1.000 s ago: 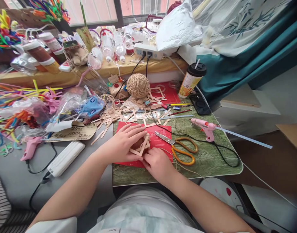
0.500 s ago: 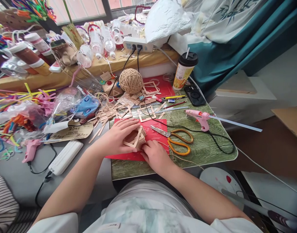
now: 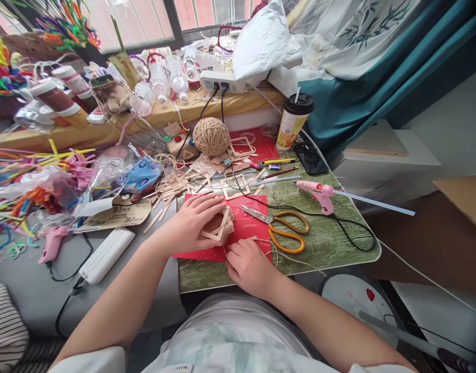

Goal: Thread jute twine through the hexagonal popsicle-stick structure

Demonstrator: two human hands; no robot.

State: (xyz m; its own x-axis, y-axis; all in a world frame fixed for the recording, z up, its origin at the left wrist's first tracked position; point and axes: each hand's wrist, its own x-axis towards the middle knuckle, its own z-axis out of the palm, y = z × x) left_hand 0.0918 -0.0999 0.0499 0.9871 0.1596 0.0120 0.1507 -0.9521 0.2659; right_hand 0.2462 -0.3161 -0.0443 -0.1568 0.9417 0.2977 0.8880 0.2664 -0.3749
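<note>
A small stack of square frames made of wooden sticks (image 3: 221, 225) stands on a red sheet (image 3: 249, 228) on a green wood-grain mat (image 3: 323, 243). My left hand (image 3: 193, 223) is wrapped round the stack's left side and holds it. Just in front of the stack, my right hand (image 3: 249, 264) rests on the red sheet with its fingers curled; a thin jute string (image 3: 288, 259) runs from under it to the right. What the right fingers pinch is hidden.
Orange-handled scissors (image 3: 284, 230) lie right of the stack. A pink glue gun (image 3: 319, 192) with its black cord, a twine ball (image 3: 211, 136), loose stick frames (image 3: 235, 187), a lidded cup (image 3: 291, 122) and a phone (image 3: 309, 158) sit behind. Pipe cleaners (image 3: 39, 171) and bags crowd the left.
My right hand has drawn back a little toward me, away from the stack. My left hand keeps its hold. The stack has been tipped and turned slightly since a second ago.
</note>
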